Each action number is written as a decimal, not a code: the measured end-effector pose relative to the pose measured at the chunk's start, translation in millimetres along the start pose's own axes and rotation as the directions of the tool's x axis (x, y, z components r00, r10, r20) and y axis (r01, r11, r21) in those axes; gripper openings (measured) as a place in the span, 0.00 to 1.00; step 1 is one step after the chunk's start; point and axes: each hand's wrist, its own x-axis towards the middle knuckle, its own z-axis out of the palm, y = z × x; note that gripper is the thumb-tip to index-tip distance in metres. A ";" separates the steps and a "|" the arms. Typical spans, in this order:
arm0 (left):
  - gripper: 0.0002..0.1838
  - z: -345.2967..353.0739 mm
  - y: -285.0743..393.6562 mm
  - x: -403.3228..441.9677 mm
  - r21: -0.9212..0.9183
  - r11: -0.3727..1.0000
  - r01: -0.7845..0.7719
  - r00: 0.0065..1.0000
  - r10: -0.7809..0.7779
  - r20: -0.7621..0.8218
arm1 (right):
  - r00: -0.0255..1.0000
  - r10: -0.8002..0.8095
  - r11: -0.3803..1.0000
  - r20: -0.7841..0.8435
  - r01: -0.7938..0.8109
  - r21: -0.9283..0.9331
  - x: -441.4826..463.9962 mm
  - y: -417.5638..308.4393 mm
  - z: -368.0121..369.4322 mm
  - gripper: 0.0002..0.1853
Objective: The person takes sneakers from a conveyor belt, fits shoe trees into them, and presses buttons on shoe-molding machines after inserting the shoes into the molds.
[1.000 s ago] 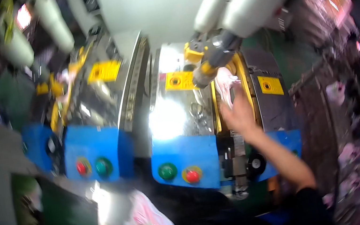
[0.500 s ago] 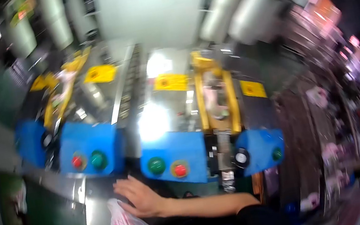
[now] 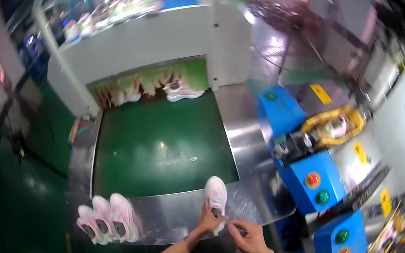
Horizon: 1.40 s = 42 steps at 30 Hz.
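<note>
A pale pink sneaker (image 3: 216, 191) rests on the near metal edge of the conveyor table, toe pointing away from me. My left hand (image 3: 210, 221) is closed around its heel end and opening. Just right of the heel is my right hand (image 3: 251, 239), thumb and fingers partly apart, with nothing visible between them. To the left, several matching sneakers (image 3: 123, 217) stand side by side on the same metal edge.
A green conveyor belt (image 3: 161, 149) runs into a tunnel with a hanging fringe, where another pink sneaker (image 3: 183, 91) sits. On the right are blue control boxes (image 3: 312, 183) with red and green buttons, and a yellow-framed clamp (image 3: 339, 125) holding a shoe.
My view has swung left from the machines to the conveyor table. The left hand still grips a pink-and-white shoe, now at the table edge; the right hand has drawn in by its heel.
</note>
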 end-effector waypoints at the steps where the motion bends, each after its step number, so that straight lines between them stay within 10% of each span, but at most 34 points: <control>1: 0.55 -9.7 3.5 2.8 -0.145 0.987 0.076 0.991 -0.058 0.121 | 0.994 0.107 0.994 0.009 -0.107 0.004 6.5 8.6 6.1 0.09; 4: 0.55 -64.1 19.4 30.3 -0.452 0.846 0.282 0.900 -0.071 0.429 | 0.960 0.278 0.960 0.023 -0.278 0.028 40.2 16.3 28.3 0.11; 6: 0.47 -102.5 -22.9 51.4 -0.019 0.994 -0.108 0.988 0.109 0.107 | 0.967 0.234 0.971 0.105 -0.227 -0.072 67.2 0.6 54.8 0.12; 10: 0.33 -243.8 -49.7 143.8 0.222 0.974 0.050 0.988 -0.016 -0.152 | 0.942 0.138 0.981 0.305 -0.087 -0.175 189.2 -25.7 115.3 0.21; 15: 0.31 -378.5 -120.9 224.5 0.555 0.832 0.012 0.896 0.237 -0.376 | 0.837 -0.023 0.909 0.546 0.245 -0.337 394.7 -39.2 181.9 0.34; 17: 0.31 -401.9 -176.9 240.8 0.675 0.730 0.106 0.874 0.255 -0.414 | 0.749 -0.236 0.770 0.619 0.532 -0.351 482.1 -9.7 199.7 0.39; 19: 0.29 -406.4 -208.5 251.8 0.682 0.731 0.037 0.827 0.361 -0.431 | 0.734 -0.068 0.543 0.675 0.595 -0.593 570.7 -4.2 207.0 0.41; 21: 0.23 -413.3 -182.7 257.6 0.558 0.824 0.098 0.820 0.251 -0.515 | 0.653 -0.223 0.120 0.724 0.755 -0.644 666.0 66.9 203.8 0.40; 22: 0.21 -418.6 -191.7 251.7 0.530 0.845 0.071 0.837 0.238 -0.492 | 0.666 -0.043 0.344 0.745 0.710 -0.615 712.2 63.6 223.0 0.41; 24: 0.21 -422.1 -199.5 249.9 0.513 0.857 0.045 0.828 0.255 -0.499 | 0.785 0.202 0.130 0.586 0.571 -0.811 764.5 127.5 246.9 0.50; 25: 0.21 -420.6 -201.0 244.4 0.502 0.861 0.080 0.825 0.226 -0.518 | 0.803 0.036 0.142 0.595 0.586 -0.798 768.2 125.6 261.0 0.49; 28: 0.21 -424.2 -193.8 253.0 0.546 0.835 0.067 0.832 0.255 -0.492 | 0.786 0.507 -0.023 0.354 0.423 -0.906 755.3 82.6 274.3 0.33; 32: 0.22 -418.4 -192.9 254.7 0.606 0.794 0.042 0.798 0.339 -0.499 | 0.847 -0.244 0.407 0.473 0.532 -0.743 583.7 119.6 241.5 0.25; 36: 0.26 -394.0 -202.7 264.8 0.544 0.796 0.265 0.791 0.143 -0.595 | 0.897 0.331 0.829 0.293 -0.128 -0.544 371.7 24.1 208.8 0.31; 38: 0.30 -372.8 -96.6 245.6 0.059 0.947 0.316 0.894 -0.276 -0.354 | 0.848 0.452 0.878 0.278 -0.367 -0.308 283.0 -16.6 167.1 0.33; 39: 0.30 -361.8 -66.9 232.8 -0.115 0.894 0.434 0.899 -0.420 0.128 | 0.824 0.503 0.852 0.260 -0.424 -0.306 256.3 -44.0 147.3 0.32; 40: 0.30 -345.9 -31.1 222.3 -0.194 0.817 0.543 0.785 -0.412 0.462 | 0.778 0.513 0.835 0.363 -0.353 -0.423 235.4 -62.0 123.2 0.36; 42: 0.31 -317.6 41.7 184.7 -0.095 0.673 0.733 0.393 -0.305 0.868 | 0.860 -0.006 0.881 0.510 0.246 -0.405 214.1 -80.0 89.8 0.30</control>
